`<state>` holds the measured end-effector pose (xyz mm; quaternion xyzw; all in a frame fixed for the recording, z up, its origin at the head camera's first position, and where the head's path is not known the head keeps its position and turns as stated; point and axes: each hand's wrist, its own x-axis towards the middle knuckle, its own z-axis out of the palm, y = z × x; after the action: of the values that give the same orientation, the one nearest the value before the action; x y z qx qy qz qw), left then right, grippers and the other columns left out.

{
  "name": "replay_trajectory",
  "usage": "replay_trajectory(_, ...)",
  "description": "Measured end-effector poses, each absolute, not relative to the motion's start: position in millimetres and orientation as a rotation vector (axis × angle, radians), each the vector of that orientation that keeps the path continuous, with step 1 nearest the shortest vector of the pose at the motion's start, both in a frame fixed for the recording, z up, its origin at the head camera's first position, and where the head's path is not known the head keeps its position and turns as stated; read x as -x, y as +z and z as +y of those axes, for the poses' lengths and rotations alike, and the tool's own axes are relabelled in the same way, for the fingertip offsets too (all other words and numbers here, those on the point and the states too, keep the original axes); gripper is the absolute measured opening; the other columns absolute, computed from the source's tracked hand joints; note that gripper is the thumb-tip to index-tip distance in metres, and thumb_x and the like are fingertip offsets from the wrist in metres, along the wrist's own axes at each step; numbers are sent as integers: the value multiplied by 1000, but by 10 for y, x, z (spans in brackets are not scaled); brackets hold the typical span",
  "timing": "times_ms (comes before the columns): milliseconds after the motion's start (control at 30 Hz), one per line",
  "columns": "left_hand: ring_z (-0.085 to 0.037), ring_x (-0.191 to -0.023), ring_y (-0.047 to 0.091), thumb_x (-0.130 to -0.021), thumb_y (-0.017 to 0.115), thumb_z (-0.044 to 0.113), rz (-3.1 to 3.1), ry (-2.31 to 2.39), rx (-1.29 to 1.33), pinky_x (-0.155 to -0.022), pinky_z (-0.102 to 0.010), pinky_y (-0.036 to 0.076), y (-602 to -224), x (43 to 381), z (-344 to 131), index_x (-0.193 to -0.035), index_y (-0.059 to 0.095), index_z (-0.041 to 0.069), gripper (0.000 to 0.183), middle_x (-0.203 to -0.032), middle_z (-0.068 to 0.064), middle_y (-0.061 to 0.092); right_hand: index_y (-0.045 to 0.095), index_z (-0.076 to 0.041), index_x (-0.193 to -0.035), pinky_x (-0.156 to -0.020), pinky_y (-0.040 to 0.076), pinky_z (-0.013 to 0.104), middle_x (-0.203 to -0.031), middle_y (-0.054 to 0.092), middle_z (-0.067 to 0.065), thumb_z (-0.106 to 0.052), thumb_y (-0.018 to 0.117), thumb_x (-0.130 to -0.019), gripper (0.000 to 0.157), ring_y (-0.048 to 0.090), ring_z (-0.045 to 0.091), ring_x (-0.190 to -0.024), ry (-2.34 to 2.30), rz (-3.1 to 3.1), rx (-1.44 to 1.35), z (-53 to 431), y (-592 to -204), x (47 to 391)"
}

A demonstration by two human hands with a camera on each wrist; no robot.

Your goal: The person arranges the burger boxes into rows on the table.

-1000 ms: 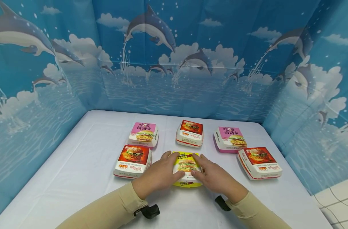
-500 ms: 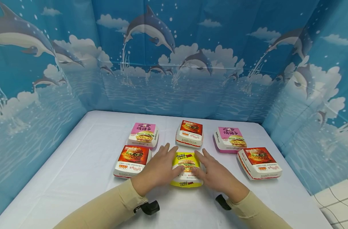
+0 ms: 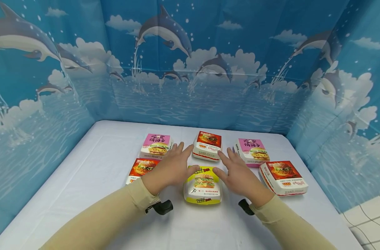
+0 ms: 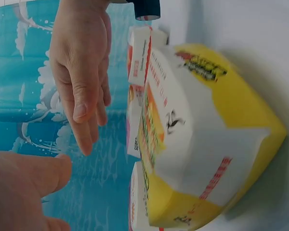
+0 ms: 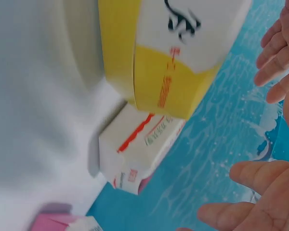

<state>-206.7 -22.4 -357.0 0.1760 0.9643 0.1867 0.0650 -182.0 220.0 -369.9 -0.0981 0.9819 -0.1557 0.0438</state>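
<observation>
1. Head view: The yellow box (image 3: 203,185) rests on the white table (image 3: 190,225), near the front and in the middle.
2. The left hand (image 3: 175,167) and right hand (image 3: 239,175) are held above the box's left and right sides, gripping nothing. Fingers are straight and slightly spread on each; the thumbs point inward, toward each other.
3. The centre red box (image 3: 207,144) is behind the yellow box. To the left are the left pink box (image 3: 156,144) and, nearer, the left red box (image 3: 141,168), partly covered by the left arm. To the right are the right pink box (image 3: 252,151) and right red box (image 3: 285,177).
4. A dolphin-print curtain (image 3: 177,100) stands behind the table.
5. Left wrist view: Both hands are apart from the yellow box. The left hand is only partly in frame.
6. Right wrist view: The right hand's fingers are apart, clear of the yellow box; a red-striped box (image 5: 130,144) lies beyond it.
</observation>
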Motion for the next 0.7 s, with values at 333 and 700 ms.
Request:
replay_trajectory(333, -41, -164, 13, -102, 59, 59, 2909, 543, -521, -132, -59, 16, -3483, 2394, -157, -170, 22, 25, 84, -177, -17, 17, 25, -13, -169, -121, 24, 73, -173, 12, 30, -55, 55, -105, 82, 15, 59, -157, -403, 3047, 334, 2224, -3608, 2082)
replay_trajectory(700, -39, -165, 7, -105, 55, 57, 2903, 510, -545, -133, -56, 10, -3497, 2743, 13, -171, 18, 26, 82, -178, -16, 11, 21, -11, -169, -122, 24, 72, -173, 8, 31, -51, 52, -108, 79, 13, 61, -156, -374, 3013, 299, 2240, -3599, 2381)
